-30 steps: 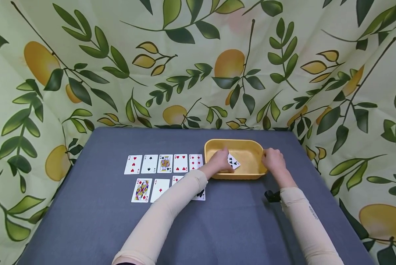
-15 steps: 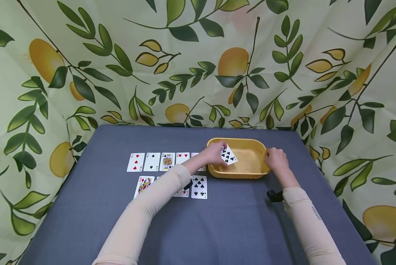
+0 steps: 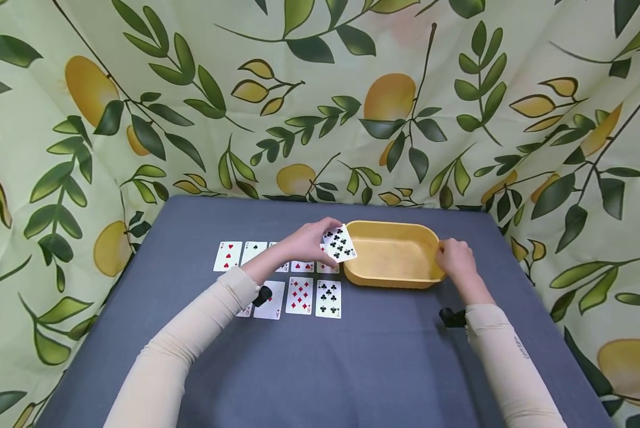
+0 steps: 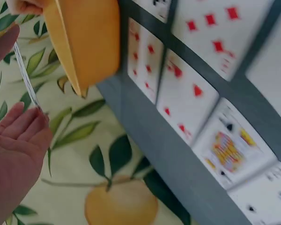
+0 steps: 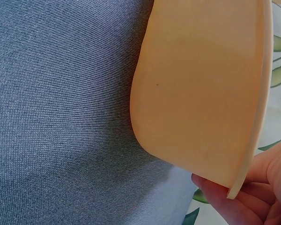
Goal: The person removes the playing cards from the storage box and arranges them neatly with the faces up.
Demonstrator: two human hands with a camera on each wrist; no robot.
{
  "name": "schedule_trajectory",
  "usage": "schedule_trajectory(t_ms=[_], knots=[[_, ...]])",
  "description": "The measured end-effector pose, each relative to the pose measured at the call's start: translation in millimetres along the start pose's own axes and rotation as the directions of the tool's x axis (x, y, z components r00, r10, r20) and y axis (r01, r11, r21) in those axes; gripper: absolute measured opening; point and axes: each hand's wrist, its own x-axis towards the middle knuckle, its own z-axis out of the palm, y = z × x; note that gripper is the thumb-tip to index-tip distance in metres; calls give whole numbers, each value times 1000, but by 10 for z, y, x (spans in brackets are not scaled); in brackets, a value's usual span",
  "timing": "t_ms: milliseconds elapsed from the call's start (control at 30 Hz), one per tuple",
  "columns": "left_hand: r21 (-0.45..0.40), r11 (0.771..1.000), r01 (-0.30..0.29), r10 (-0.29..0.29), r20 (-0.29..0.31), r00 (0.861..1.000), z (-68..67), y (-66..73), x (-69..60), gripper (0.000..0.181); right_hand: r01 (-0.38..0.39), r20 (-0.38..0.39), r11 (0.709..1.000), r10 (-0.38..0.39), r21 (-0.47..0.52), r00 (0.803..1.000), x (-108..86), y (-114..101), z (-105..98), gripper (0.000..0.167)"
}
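Observation:
In the head view my left hand (image 3: 306, 241) holds up playing cards, a club card (image 3: 339, 244) facing out, at the left end of a yellow plastic tub (image 3: 391, 284). Seen edge-on in the left wrist view, the held cards (image 4: 25, 77) look like a thin stack, spanned between thumb and fingers. My right hand (image 3: 456, 258) grips the tub's right end; the right wrist view shows its thumb and fingers (image 5: 215, 197) on either side of the rim (image 5: 257, 136). The tub's inside shows no cards.
Two rows of face-up cards lie left of the tub. The upper row has the three of hearts (image 3: 227, 257) and a king of spades (image 4: 227, 147); the lower has the eight of diamonds (image 3: 299, 295) and seven of clubs (image 3: 328, 299). My left arm covers some. A leaf-patterned cloth (image 3: 298, 119) hangs behind.
My left hand has lifted the cards out of the tub and moved left, over the end of the upper row. The right hand keeps its grip on the tub.

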Motion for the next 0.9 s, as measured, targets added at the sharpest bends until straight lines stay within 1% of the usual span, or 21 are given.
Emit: schedule_trajectory(t_ms=[100,233,367,500,600,667,767,900], knots=[[10,1000,7,-7,-17,1000,-80,-104,-150,89,-8,14,1000,8,-1,1000,3,0,-6,17],[16,1000,24,-24,-41,999,-181,-263,-394,89,2,14,1000,-2,-10,1000,7,15,-6,17],[-13,999,50,-51,-60,997,-280,-440,-674,91,4,14,1000,-4,-11,1000,13,32,-5,17],[-32,997,77,-79,-77,994,-363,-637,-982,89,15,13,1000,-15,-10,1000,17,37,-3,17],[-33,995,92,-94,-84,992,-399,-796,-1210,88,40,3,999,-40,-13,999,12,24,-4,17],[-31,995,99,-101,-82,992,-424,-876,-1333,87,52,-9,999,-52,-16,999,5,23,-15,17],[-19,994,111,-112,-77,991,-450,-980,-1496,86,56,-8,998,-56,-16,998,-4,23,-28,18],[11,992,125,-124,-71,990,-473,-1103,-1681,85,45,7,999,-45,-9,999,-6,19,-34,17]])
